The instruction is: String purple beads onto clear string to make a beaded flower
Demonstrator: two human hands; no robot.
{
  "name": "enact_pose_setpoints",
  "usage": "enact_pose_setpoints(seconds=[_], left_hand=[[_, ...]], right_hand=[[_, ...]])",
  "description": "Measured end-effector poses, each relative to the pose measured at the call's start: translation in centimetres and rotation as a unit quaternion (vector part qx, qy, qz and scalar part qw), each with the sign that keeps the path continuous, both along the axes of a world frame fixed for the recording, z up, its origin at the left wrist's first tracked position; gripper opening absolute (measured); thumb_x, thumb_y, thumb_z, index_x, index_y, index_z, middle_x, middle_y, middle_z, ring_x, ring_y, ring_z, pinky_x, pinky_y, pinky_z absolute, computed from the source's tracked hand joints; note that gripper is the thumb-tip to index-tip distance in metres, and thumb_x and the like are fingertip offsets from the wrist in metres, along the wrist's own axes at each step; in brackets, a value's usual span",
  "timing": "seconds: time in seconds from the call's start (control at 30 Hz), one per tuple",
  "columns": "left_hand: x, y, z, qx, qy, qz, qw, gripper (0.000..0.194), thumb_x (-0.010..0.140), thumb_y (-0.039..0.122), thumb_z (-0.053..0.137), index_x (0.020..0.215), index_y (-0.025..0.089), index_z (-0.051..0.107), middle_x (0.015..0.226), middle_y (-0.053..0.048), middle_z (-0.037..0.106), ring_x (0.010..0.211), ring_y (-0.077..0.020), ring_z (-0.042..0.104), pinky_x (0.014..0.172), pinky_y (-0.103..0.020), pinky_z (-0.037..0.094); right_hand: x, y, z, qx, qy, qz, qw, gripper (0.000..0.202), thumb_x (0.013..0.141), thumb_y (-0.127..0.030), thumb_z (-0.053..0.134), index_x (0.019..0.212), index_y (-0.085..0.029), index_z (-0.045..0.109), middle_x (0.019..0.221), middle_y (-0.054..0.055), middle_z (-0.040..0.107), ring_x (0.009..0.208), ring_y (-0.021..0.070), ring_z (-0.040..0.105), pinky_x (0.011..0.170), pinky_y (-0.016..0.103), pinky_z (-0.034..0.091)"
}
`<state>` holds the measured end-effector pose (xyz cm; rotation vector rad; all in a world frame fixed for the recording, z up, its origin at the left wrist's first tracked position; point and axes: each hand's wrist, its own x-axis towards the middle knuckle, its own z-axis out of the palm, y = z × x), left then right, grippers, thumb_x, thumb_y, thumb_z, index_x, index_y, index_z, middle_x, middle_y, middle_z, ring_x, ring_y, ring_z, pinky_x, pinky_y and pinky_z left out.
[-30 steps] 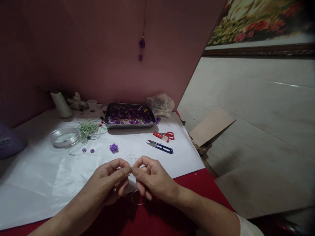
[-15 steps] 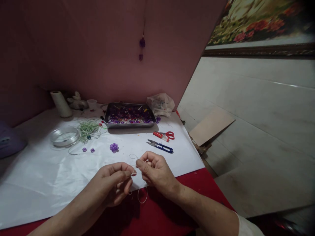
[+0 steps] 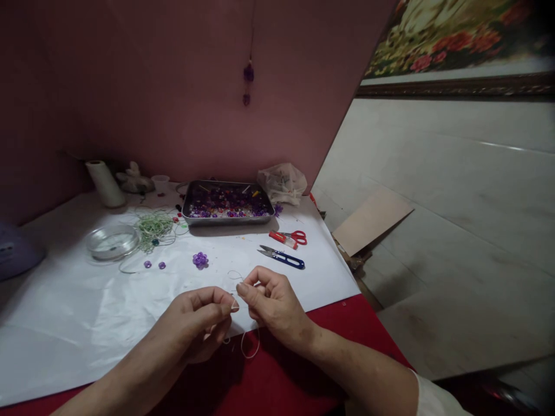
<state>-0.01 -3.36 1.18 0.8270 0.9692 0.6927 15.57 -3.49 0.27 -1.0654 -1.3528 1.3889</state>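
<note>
A thin pale cord point(image 3: 250, 356) runs between my two hands, one loop dangling below them over the red cloth and a smaller one curling above. My left hand point(image 3: 202, 320) pinches it between thumb and forefinger. Close beside it, my right hand point(image 3: 271, 303) pinches the same cord at its fingertips. Just beyond them on the white sheet lies a purple bead cluster point(image 3: 200, 260), with two loose purple beads point(image 3: 155, 265) to its left. Blue thread snips point(image 3: 281, 257) rest past my right hand, beside red-handled scissors point(image 3: 298, 237).
A metal tray point(image 3: 229, 221) of mixed beads stands at the back, beside a plastic bag point(image 3: 282, 184). Tangled green cord point(image 3: 156, 226), a clear spool point(image 3: 113, 242) and a white roll point(image 3: 105, 184) sit at the left. The white sheet point(image 3: 56, 329) overlies red cloth point(image 3: 359, 323).
Both hands keep their pinch on the cord in nearly the same place. The whole view has shifted very slightly.
</note>
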Motion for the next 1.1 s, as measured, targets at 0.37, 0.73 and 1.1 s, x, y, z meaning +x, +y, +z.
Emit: enact_pose_setpoints(seconds=[0.37, 0.73, 1.1], left_hand=[[-0.1, -0.2, 0.6, 0.038, 0.058, -0.005, 0.998, 0.031, 0.066, 0.044, 0.069, 0.062, 0.015, 0.06, 0.039, 0.009, 0.033, 0.037, -0.0024, 0.018, 0.037, -0.019, 0.009], [-0.8, 0.2, 0.6, 0.051, 0.047, 0.042, 0.997, 0.026, 0.07, 0.037, 0.068, 0.061, 0.015, 0.057, 0.047, 0.006, 0.042, 0.039, -0.0031, 0.023, 0.039, -0.018, 0.012], [-0.6, 0.7, 0.2, 0.015, 0.074, 0.08, 0.994, 0.029, 0.064, 0.039, 0.069, 0.056, 0.016, 0.054, 0.04, 0.007, 0.043, 0.031, -0.0013, 0.02, 0.034, -0.016, 0.007]], right_hand=[[-0.2, -0.1, 0.3, 0.002, 0.029, 0.022, 0.999, 0.027, 0.079, -0.04, 0.06, 0.072, -0.017, 0.048, 0.042, -0.011, 0.037, 0.037, 0.0038, 0.03, 0.037, 0.016, 0.024], [1.0, 0.7, 0.6, 0.042, -0.088, 0.014, 0.995, 0.026, 0.084, -0.042, 0.053, 0.089, -0.017, 0.053, 0.047, -0.009, 0.04, 0.04, 0.0054, 0.034, 0.04, 0.017, 0.028], [5.8, 1.8, 7.1, 0.247, -0.499, 0.073, 0.827, 0.011, 0.079, -0.008, 0.054, 0.074, -0.016, 0.059, 0.069, 0.0, 0.061, 0.064, 0.0103, 0.051, 0.06, 0.022, 0.036]])
